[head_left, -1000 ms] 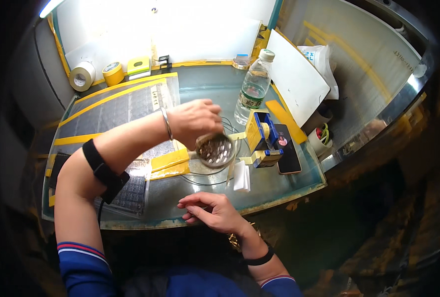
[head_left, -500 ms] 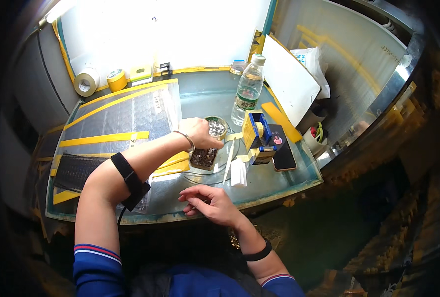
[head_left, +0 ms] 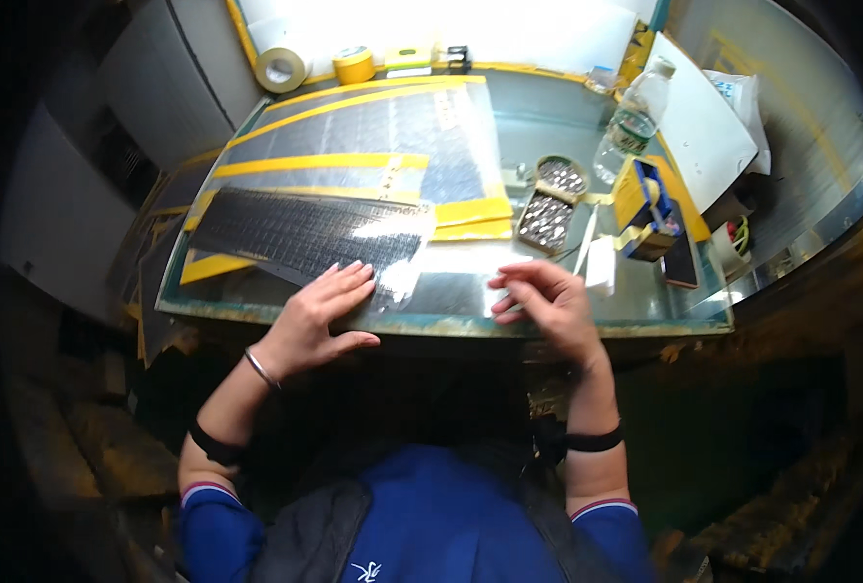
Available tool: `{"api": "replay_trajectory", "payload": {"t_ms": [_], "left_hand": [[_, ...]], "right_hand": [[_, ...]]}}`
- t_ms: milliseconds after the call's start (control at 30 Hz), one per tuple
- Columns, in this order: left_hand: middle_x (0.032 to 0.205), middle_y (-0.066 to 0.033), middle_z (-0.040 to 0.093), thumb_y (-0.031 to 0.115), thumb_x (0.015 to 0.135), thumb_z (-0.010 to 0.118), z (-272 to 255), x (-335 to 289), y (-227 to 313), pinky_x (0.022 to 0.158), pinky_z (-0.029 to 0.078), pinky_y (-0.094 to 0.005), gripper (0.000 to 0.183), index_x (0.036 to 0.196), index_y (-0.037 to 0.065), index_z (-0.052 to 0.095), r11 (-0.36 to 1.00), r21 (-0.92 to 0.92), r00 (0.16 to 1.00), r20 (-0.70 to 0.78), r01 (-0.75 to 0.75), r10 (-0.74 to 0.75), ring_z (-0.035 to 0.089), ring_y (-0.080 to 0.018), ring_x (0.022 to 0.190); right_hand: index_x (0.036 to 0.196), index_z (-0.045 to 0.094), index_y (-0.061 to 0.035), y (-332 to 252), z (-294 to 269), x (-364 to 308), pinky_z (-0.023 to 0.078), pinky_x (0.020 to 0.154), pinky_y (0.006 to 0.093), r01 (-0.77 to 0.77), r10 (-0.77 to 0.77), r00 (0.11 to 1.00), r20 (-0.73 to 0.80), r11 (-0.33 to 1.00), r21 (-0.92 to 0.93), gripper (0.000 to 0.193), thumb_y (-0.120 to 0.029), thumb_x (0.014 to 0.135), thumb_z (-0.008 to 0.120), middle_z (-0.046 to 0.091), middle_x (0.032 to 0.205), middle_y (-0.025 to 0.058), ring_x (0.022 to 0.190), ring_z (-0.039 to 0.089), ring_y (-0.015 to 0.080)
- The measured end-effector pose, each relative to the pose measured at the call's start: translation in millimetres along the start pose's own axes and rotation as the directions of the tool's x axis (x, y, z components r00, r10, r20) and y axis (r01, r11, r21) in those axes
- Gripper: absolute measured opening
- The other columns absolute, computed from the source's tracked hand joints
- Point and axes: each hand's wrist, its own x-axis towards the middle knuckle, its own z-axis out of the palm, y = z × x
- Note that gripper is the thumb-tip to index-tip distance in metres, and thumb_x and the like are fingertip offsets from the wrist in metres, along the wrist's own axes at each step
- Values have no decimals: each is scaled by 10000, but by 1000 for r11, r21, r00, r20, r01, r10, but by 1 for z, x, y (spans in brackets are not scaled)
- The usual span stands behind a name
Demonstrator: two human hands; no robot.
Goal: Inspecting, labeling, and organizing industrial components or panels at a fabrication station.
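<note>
My left hand (head_left: 323, 316) lies flat at the near edge of a dark sheet marked with fine rows (head_left: 295, 231), its fingers stretched out over the sheet's border. A clear plastic bag or film (head_left: 399, 275) shines at the sheet's right end. To the right, over the table's front part, my right hand (head_left: 551, 303) is curled with thumb and fingertips together. Whatever it pinches, if anything, is too small to make out. Beyond it sit a rectangular box (head_left: 545, 222) and a round tin (head_left: 561, 175), both filled with small shiny metal pieces.
Yellow-taped clear sheets (head_left: 354, 126) cover the table's left half. A blue tape dispenser (head_left: 642, 199), a phone (head_left: 682, 248), a white folded paper (head_left: 601, 264) and a water bottle (head_left: 636, 121) stand on the right. Tape rolls (head_left: 354, 65) line the back edge.
My left hand has come back from the metal pieces to the dark sheet at the left, and its fingers have spread. My right hand stays curled near the front edge. The view has shifted left.
</note>
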Motion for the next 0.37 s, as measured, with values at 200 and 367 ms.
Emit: {"api": "replay_trajectory", "payload": {"t_ms": [200, 367], "left_hand": [[1170, -118, 640, 114, 782, 725, 17, -41, 3, 1025, 415, -448, 327, 1094, 36, 662, 996, -58, 971, -227, 65, -77, 568, -282, 1166], [1110, -114, 666, 81, 802, 702, 14, -40, -9, 986, 458, -424, 294, 1092, 44, 664, 981, -163, 948, -281, 104, -147, 604, -272, 1114]], "right_hand": [[1119, 588, 49, -5, 5, 2, 585, 685, 285, 7, -16, 995, -97, 996, -86, 211, -43, 934, 544, 659, 1002, 154, 794, 673, 184], [1124, 587, 48, 2, 6, 1, 583, 692, 282, 23, -35, 994, -101, 992, -121, 212, -41, 937, 541, 658, 1009, 161, 806, 674, 195]]}}
